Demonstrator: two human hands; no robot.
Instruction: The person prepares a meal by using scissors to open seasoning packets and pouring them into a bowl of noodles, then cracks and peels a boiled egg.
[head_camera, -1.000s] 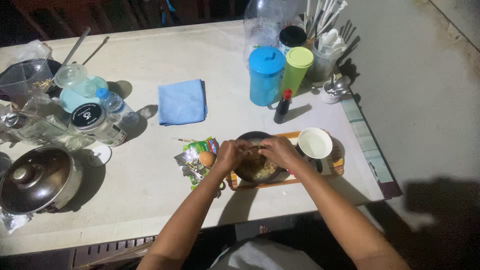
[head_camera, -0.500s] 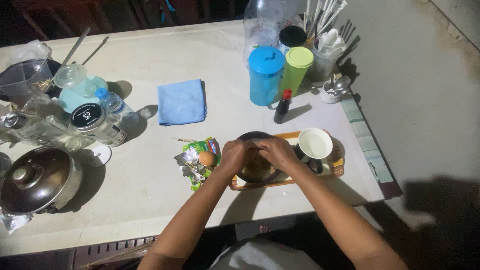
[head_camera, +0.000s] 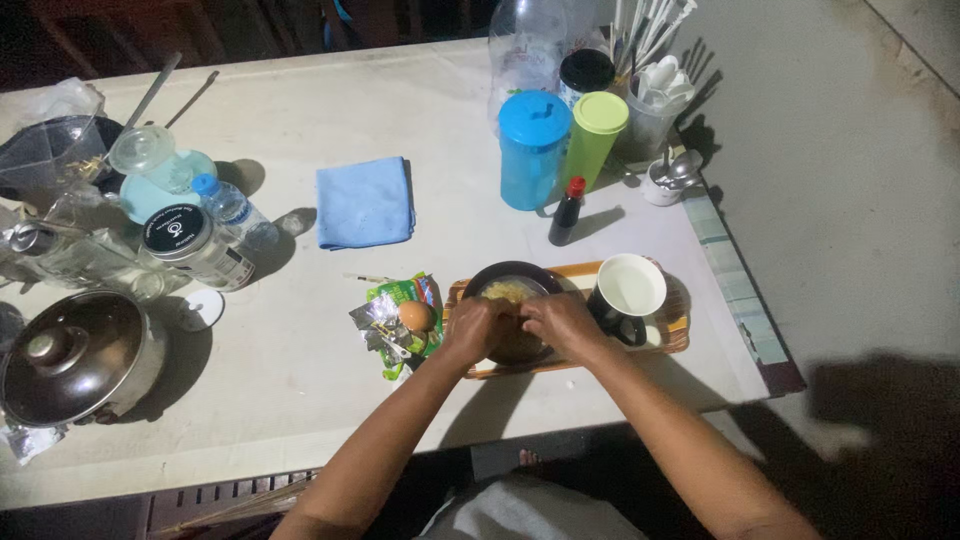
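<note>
At the far left of the pale table (head_camera: 300, 400) stands one metal pot (head_camera: 75, 360) with its lid on, and behind it a huddle of clear containers, one dark-lidded jar (head_camera: 190, 245) and one small water bottle (head_camera: 232, 207) with a blue cap. Next comes a single folded blue cloth (head_camera: 365, 202), lying flat and well apart from the rest. Nearer the table's front edge lies one torn green packet (head_camera: 395, 315) with one brown egg (head_camera: 414, 316) resting on it.

Just beside that is one wooden tray (head_camera: 672, 335) carrying two things — a dark bowl (head_camera: 505, 280) with yellowish food in it, and a dark mug (head_camera: 625, 295) with a pale inside. The left hand (head_camera: 478, 330) and the right hand (head_camera: 560, 322) meet over the near side of the bowl, fingers curled inward and nearly touching; whether they pinch something between them I cannot tell.

Behind the tray stands one small dark sauce bottle (head_camera: 566, 212) with a red cap, then one blue lidded tumbler (head_camera: 532, 150) and one green one (head_camera: 594, 138), side by side, with a clear holder of utensils (head_camera: 650, 75) further right.

The tabletop is light and matt, harshly lit — past its right edge there is bare grey floor (head_camera: 850, 180) and deep shadow.
</note>
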